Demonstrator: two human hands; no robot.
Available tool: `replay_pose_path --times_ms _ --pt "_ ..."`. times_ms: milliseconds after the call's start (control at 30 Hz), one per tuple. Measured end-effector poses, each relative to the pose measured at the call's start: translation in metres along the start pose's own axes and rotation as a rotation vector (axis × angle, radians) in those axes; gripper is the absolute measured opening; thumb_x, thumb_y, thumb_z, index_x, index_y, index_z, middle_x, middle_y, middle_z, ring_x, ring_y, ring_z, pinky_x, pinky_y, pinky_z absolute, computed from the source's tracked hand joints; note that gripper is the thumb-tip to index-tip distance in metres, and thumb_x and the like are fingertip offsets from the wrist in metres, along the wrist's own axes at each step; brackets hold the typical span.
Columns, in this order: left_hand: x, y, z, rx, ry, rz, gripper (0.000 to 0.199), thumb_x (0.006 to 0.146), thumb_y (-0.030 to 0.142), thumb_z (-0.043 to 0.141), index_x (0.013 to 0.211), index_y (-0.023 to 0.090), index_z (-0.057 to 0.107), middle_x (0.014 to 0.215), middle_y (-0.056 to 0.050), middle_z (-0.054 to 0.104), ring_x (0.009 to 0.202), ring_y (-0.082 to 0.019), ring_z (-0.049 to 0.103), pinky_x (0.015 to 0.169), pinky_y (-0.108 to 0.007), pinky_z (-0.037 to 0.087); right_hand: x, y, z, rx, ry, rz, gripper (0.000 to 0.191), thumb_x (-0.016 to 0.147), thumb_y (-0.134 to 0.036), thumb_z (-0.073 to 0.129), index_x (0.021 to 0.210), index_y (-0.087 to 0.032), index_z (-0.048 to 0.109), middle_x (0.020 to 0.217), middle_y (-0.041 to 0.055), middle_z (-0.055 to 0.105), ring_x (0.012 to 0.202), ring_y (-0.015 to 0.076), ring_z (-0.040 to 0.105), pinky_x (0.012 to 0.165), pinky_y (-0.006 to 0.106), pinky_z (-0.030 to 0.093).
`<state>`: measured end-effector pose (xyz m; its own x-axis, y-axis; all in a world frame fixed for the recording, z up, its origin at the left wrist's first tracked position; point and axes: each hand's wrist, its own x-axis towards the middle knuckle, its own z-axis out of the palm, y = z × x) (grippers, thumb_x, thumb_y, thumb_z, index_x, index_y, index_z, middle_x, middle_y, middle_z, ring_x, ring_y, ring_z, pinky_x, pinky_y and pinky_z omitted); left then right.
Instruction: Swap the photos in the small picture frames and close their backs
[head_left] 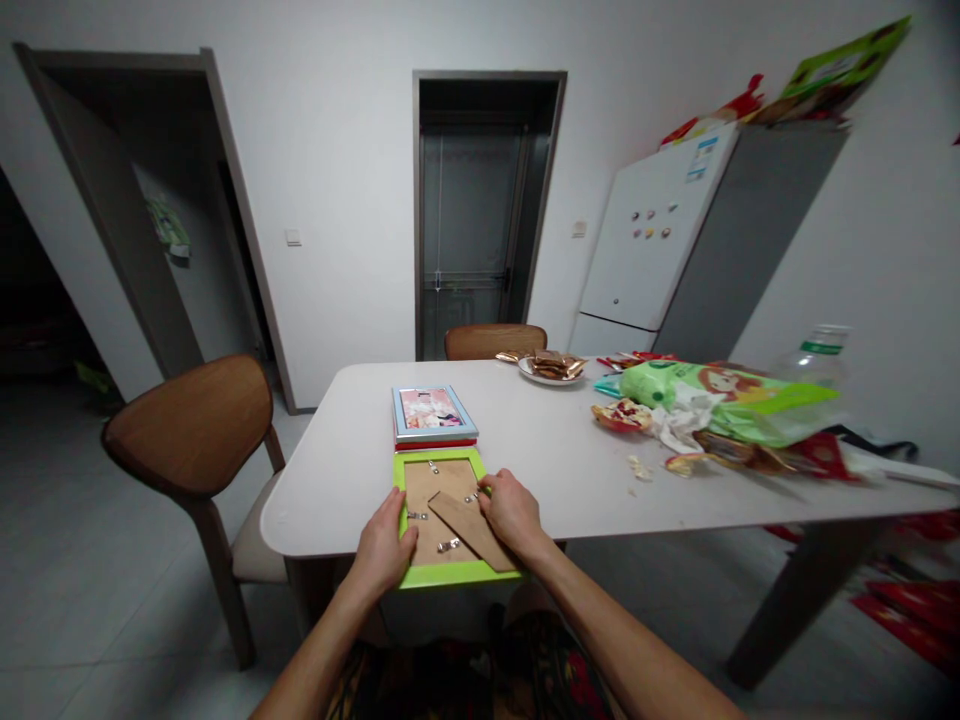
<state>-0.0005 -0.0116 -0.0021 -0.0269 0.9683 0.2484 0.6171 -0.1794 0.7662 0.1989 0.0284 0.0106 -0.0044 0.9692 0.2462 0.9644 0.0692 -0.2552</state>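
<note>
A lime green photo frame point(439, 574) lies back side up at the table's front edge, its lower part over the edge. Its brown backing board point(433, 490) carries several metal clips and a slanted stand leg point(471, 530). My left hand point(386, 545) grips the frame's left side, thumb on the backing. On the right side, my right hand point(512, 512) has its fingers bent at the right clip point(472, 497); whether they pinch it is too small to tell. Just beyond lies a light blue frame point(433, 412) with a pink picture, on top of something red.
The white table point(540, 480) holds a plate point(551, 374) of wrapped snacks, a piece of opened fruit point(624, 416), a green bag point(731, 400) and a clear plastic jar point(817, 358). Wooden chairs point(199, 425) stand left and behind. A fridge point(637, 235) is at the back right.
</note>
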Motion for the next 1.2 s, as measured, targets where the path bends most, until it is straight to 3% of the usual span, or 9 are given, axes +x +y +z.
replay_pose_path --times_ms 167,300,400,533,633,767,1033,1200 --pt "0.000 -0.002 0.000 0.004 0.005 0.012 0.049 0.064 0.019 0.053 0.112 0.016 0.048 0.125 -0.007 0.045 0.117 -0.021 0.038 0.100 -0.031 0.025 0.004 0.001 0.000 0.004 0.007 0.024 0.024 0.078 -0.032 0.041 0.086 -0.022 0.061 0.087 0.0058 0.053 0.069 0.0163 0.054 0.053 0.025 0.032" --pt "-0.001 -0.003 0.002 0.035 0.019 0.037 0.049 0.066 0.019 0.050 0.115 0.010 0.046 0.125 -0.012 0.044 0.116 -0.023 0.039 0.100 -0.032 0.026 0.001 -0.002 -0.001 0.048 0.019 0.009 0.026 0.079 -0.032 0.041 0.091 -0.022 0.062 0.091 0.0068 0.054 0.076 0.0165 0.052 0.061 0.025 0.034" --pt "-0.001 -0.003 0.003 0.050 0.027 0.039 0.051 0.066 0.016 0.048 0.116 0.008 0.045 0.125 -0.014 0.044 0.115 -0.022 0.040 0.100 -0.030 0.025 -0.005 -0.017 -0.004 0.096 0.064 -0.139 0.024 0.078 -0.030 0.045 0.089 -0.023 0.064 0.098 0.0059 0.056 0.089 0.0181 0.049 0.073 0.026 0.034" --pt "-0.001 -0.005 0.005 0.076 0.024 0.046 0.052 0.065 0.015 0.047 0.117 0.006 0.044 0.125 -0.015 0.044 0.116 -0.022 0.039 0.100 -0.029 0.025 -0.011 -0.047 -0.006 0.173 -0.042 -0.366 0.023 0.078 -0.031 0.046 0.086 -0.024 0.066 0.092 0.0030 0.060 0.088 0.0164 0.049 0.078 0.025 0.032" --pt "0.000 -0.007 0.006 0.104 0.018 0.053 0.051 0.066 0.016 0.046 0.117 0.007 0.043 0.124 -0.014 0.045 0.116 -0.020 0.039 0.100 -0.029 0.026 -0.010 -0.064 -0.001 0.179 -0.094 -0.445 0.025 0.078 -0.033 0.046 0.090 -0.024 0.065 0.089 0.0035 0.061 0.085 0.0160 0.050 0.076 0.025 0.032" --pt "0.001 -0.010 0.008 0.141 0.013 0.058 0.052 0.066 0.015 0.046 0.117 0.007 0.042 0.124 -0.012 0.045 0.115 -0.020 0.040 0.100 -0.030 0.026 -0.007 -0.072 0.008 0.121 -0.104 -0.431 0.022 0.075 -0.033 0.048 0.084 -0.024 0.066 0.083 0.0044 0.061 0.082 0.0171 0.049 0.071 0.026 0.031" --pt "0.000 -0.007 0.007 0.161 0.007 0.069 0.052 0.066 0.013 0.045 0.118 0.005 0.042 0.124 -0.014 0.045 0.115 -0.020 0.040 0.100 -0.029 0.027 -0.005 -0.077 0.017 0.078 0.005 -0.344 0.020 0.075 -0.029 0.048 0.078 -0.020 0.066 0.083 0.0066 0.061 0.083 0.0186 0.049 0.068 0.028 0.032" --pt "0.000 -0.006 0.005 0.167 0.004 0.074 0.054 0.066 0.013 0.045 0.119 0.003 0.041 0.125 -0.016 0.044 0.115 -0.021 0.040 0.100 -0.031 0.027 0.002 -0.074 0.019 0.124 -0.039 -0.339 0.021 0.075 -0.030 0.049 0.082 -0.020 0.066 0.084 0.0065 0.063 0.083 0.0172 0.052 0.072 0.026 0.033"
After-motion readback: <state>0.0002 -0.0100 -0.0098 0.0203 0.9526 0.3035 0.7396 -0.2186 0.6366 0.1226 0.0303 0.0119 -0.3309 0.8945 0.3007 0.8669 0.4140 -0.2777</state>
